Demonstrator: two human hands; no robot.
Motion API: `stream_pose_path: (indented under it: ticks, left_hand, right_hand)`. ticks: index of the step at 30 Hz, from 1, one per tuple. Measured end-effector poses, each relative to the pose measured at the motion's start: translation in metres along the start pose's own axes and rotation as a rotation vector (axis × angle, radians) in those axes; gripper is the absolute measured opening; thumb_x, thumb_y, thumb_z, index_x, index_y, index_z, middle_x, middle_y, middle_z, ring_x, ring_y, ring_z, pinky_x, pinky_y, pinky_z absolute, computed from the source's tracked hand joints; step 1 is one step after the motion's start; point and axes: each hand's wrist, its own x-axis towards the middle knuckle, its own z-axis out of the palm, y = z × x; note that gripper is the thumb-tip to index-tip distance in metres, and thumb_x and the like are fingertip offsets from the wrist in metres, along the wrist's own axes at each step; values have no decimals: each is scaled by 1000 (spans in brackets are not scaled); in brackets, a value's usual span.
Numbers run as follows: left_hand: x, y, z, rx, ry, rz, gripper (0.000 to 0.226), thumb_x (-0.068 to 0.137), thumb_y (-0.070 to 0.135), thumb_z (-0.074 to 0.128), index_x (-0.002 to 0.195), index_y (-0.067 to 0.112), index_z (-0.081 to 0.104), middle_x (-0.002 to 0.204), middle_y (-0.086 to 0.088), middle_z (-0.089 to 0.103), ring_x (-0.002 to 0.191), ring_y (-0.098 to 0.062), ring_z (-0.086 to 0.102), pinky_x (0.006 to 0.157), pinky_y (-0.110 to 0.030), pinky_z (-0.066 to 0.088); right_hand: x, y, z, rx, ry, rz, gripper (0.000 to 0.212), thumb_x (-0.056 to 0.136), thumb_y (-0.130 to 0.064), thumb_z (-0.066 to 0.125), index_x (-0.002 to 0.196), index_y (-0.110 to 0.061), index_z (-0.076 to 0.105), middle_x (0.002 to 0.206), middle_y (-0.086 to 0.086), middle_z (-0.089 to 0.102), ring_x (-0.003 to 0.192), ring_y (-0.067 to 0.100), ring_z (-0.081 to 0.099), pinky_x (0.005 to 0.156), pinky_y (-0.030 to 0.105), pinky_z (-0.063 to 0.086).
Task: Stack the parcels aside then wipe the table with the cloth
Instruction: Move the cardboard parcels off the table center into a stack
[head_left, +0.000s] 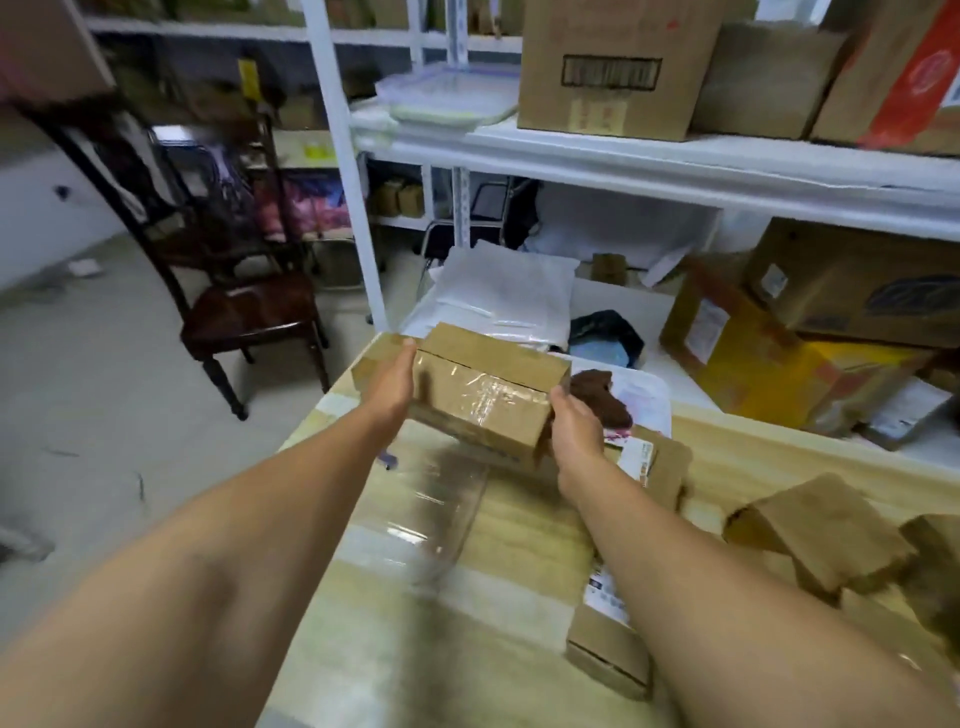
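I hold a taped cardboard parcel (488, 395) between both hands above the far left corner of the light wooden table (415, 639). My left hand (392, 382) grips its left end and my right hand (574, 426) grips its right end. It hovers over another flat parcel (371, 364) lying at the corner. A brown cloth (600, 397) lies just right of the held parcel. More parcels lie on the table: one behind my right wrist (660, 467), one under my right forearm (608, 660), two at the right (815, 530).
White shelving (675, 161) with large cardboard boxes stands behind the table. A lower white surface holds white mailer bags (498, 296), a dark bag (605, 332) and a yellow box (769, 364). A dark wooden chair (244, 306) stands on the floor at left.
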Motion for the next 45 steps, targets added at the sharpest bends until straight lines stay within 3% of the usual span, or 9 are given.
stream_pose_path:
  ticks: [5,9,14,18,22,28,32,42,45]
  left_hand:
    - [30,-25,-49,76,51,-16,68,88,69,30,127,23,61,129,-7,62,120,-33,54,103,-48,39]
    - [55,-45,-74,92,88,-90,78,83,71,29,125,12,59,124,-13,61,114,-36,56,100,-48,42]
    - [77,-63,-98,132,96,-153,56,96,53,27,119,13,58,115,-8,58,104,-31,54,99,-46,45]
    - [100,-81,-108,142,79,-210,44,97,39,30,115,9,55,108,-8,54,97,-30,51,92,-43,44]
    - [115,-88,-112,193,86,-207,29,99,33,31,102,10,49,104,-10,51,95,-29,49,92,-43,44]
    - [132,-88,-114,324,55,-173,34,97,35,38,101,6,53,100,-12,56,91,-31,52,77,-37,39]
    - [138,-91,-114,387,30,-179,33,92,38,47,103,8,55,99,-11,60,90,-29,56,75,-36,42]
    - [134,-90,-114,548,27,-139,29,88,34,55,107,13,49,104,-11,60,95,-30,57,77,-37,45]
    - [129,-79,-110,640,78,-100,35,83,35,59,110,15,48,105,-7,58,99,-31,56,82,-38,49]
  right_hand:
    - [-3,21,56,-42,-42,32,47,92,-43,53,132,-20,55,138,1,54,122,24,51,105,39,41]
    - [1,35,86,-73,-69,75,43,94,-39,50,133,-20,54,125,2,58,109,23,52,82,31,43]
    - [13,54,120,-144,-104,114,48,96,-38,48,141,-21,45,140,1,51,125,25,48,106,41,37]
    - [19,62,138,-203,-110,121,40,99,-29,44,136,-14,48,129,4,54,111,24,50,96,35,39]
    - [29,70,152,-215,-82,149,45,99,-31,44,141,-16,42,138,6,51,120,28,50,92,34,40]
    - [37,79,160,-225,-65,182,39,98,-33,40,129,-15,55,114,7,60,82,18,49,55,23,30]
    - [40,80,161,-225,-34,197,41,98,-33,39,132,-15,53,107,4,54,66,10,40,52,23,27]
    - [35,75,158,-236,-13,227,44,99,-42,34,129,-17,55,103,3,52,64,11,36,53,24,26]
    - [34,69,152,-241,12,229,42,100,-43,33,116,-15,60,79,2,50,57,15,34,50,26,24]
